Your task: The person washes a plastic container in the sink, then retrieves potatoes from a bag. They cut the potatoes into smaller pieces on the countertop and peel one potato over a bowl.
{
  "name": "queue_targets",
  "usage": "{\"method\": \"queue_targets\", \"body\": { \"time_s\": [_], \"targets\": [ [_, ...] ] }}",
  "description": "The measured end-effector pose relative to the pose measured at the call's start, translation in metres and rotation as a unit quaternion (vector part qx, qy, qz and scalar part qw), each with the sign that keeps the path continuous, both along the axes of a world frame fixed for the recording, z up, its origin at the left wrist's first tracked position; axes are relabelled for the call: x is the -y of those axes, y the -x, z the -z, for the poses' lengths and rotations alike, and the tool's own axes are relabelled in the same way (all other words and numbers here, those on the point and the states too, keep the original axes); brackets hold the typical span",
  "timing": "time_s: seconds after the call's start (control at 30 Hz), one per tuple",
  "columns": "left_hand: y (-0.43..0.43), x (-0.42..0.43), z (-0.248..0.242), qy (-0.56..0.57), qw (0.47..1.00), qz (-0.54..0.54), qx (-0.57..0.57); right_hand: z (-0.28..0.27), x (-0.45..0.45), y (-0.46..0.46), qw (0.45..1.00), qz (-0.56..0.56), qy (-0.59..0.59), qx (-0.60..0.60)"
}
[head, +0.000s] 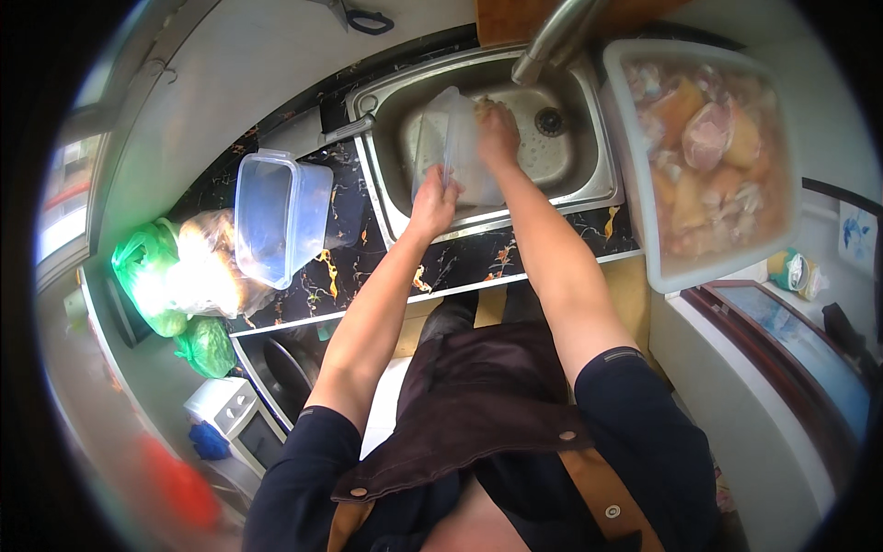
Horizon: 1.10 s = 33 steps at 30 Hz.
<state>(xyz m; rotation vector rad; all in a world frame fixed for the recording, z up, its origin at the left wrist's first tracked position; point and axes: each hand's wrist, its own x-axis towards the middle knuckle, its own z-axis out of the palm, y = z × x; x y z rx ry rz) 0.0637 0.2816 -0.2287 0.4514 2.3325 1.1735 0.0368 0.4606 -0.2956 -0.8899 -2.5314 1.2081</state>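
A translucent plastic container (465, 172) is tilted on its side over the stainless steel sink (566, 165). My left hand (436, 201) grips its near rim, thumb on the edge. Against the container's right side, my right hand (499, 136) presses a small yellowish thing (485, 107), too blurred and covered to name exactly. Above the basin arches the metal faucet (534, 62); no running water shows. The drain (550, 122) lies right of my right hand.
Right of the sink stands a large white tub (655, 265) of raw chicken pieces (710, 138). To the left, a cleaver (293, 138) lies with its handle over the sink's rim, near an upright clear plastic box (314, 214). Filled plastic bags (148, 269) crowd the black counter (455, 265).
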Motion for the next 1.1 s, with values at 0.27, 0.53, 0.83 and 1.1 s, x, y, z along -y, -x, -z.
{"method": "queue_targets", "body": {
  "time_s": [0.27, 0.53, 0.83, 1.1],
  "targets": [
    [0.019, -0.03, -0.013, 0.161, 0.985, -0.039, -0.037, -0.036, 0.076, -0.077, 0.99, 0.004, 0.122, 0.074],
    [0.019, -0.015, -0.012, 0.019, 0.997, -0.076, 0.014, 0.025, 0.011, -0.042, 0.952, 0.19, 0.238, 0.021],
    [0.021, 0.024, -0.013, 0.025, 0.992, 0.121, -0.042, 0.006, -0.021, -0.04, 0.764, 0.286, 0.575, -0.07],
    [0.027, 0.048, -0.013, 0.136, 0.957, 0.246, -0.072, -0.007, -0.024, -0.074, 0.856, 0.206, 0.462, -0.11]
  ]
}}
